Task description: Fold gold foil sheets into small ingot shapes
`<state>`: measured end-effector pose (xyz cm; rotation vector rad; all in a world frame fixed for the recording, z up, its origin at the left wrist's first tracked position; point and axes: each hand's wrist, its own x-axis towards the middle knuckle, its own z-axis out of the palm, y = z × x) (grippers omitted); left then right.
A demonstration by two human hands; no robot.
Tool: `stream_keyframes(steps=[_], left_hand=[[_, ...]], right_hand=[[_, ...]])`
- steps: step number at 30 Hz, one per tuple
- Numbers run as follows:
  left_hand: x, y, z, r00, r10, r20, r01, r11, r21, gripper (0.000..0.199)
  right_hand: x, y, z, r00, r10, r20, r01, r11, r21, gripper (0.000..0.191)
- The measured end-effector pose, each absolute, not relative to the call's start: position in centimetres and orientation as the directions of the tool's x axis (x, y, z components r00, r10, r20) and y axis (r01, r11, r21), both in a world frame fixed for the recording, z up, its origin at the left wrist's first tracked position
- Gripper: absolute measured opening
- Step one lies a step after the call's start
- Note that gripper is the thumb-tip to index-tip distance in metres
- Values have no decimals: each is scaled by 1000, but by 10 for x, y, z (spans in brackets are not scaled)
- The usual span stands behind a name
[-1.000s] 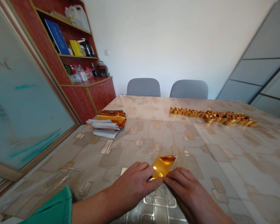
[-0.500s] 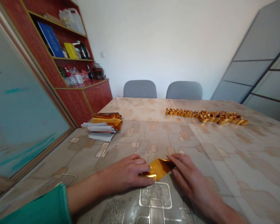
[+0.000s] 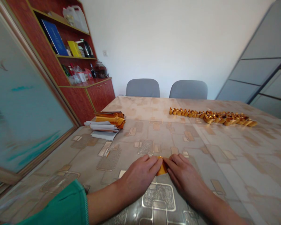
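Observation:
Between my two hands lies a piece of gold foil paper on the tablecloth, mostly covered by my fingers. My left hand presses on its left side, with fingers closed over the foil. From the right, my right hand grips the other edge with fingertips together. Farther left is a stack of gold foil sheets, curled over, with white paper slips in front of it. Rows of folded gold foil pieces stand at the far right of the table.
The patterned tablecloth covers the table. Two grey chairs stand behind it against the white wall. A red-brown cabinet with bottles, boxes and a kettle is at the left, beside a glass sliding door.
My left hand has moved right and up over the foil, closer to my right hand. Less of the foil shows now. The whole view has shifted slightly.

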<state>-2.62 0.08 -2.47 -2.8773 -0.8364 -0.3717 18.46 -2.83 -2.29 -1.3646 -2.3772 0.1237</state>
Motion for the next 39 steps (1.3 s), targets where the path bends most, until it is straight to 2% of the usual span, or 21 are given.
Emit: stream_keyframes(steps=[3, 7, 13, 18, 20, 22, 24, 26, 28, 34, 36, 39], left_hand=[[-24, 5, -22, 878, 413, 240, 456, -876, -159, 38], [-25, 6, -19, 889, 399, 223, 442, -876, -193, 34], [-24, 7, -16, 873, 443, 207, 466, -881, -83, 26], [-26, 10, -19, 861, 457, 222, 465, -885, 20, 32], [-27, 12, -18, 859, 460, 227, 458, -887, 64, 26], [-27, 13, -16, 850, 478, 220, 466, -878, 105, 17], [-27, 13, -13, 835, 509, 207, 490, -860, 140, 20], [-27, 13, -11, 834, 515, 199, 494, -857, 146, 22], [-28, 13, -9, 858, 472, 201, 458, -881, 117, 24], [-36, 19, -7, 920, 334, 203, 336, -942, 27, 34], [-38, 24, -4, 942, 272, 195, 273, -962, 25, 31], [-38, 31, 3, 969, 203, 141, 201, -979, 30, 30]], right_hand=[[180, -28, -27, -451, 846, 284, 843, 508, -174, 16], [179, -33, -30, -444, 825, 349, 861, 501, -90, 25], [197, -46, -36, -427, 814, 393, 852, 508, -127, 22], [223, -62, -38, -414, 823, 389, 857, 497, -139, 34], [228, -62, -31, -408, 847, 341, 848, 490, -201, 31], [227, -57, -20, -386, 876, 289, 821, 470, -326, 27], [219, -48, -11, -354, 887, 298, 768, 457, -449, 29], [207, -40, -7, -374, 871, 317, 714, 489, -501, 30], [196, -35, -11, -416, 851, 320, 704, 524, -478, 32], [201, -55, -34, -466, 788, 401, 785, 578, -223, 39], [210, -63, -30, -477, 778, 409, 781, 589, -209, 37], [211, -64, -19, -495, 797, 345, 767, 587, -257, 25]])
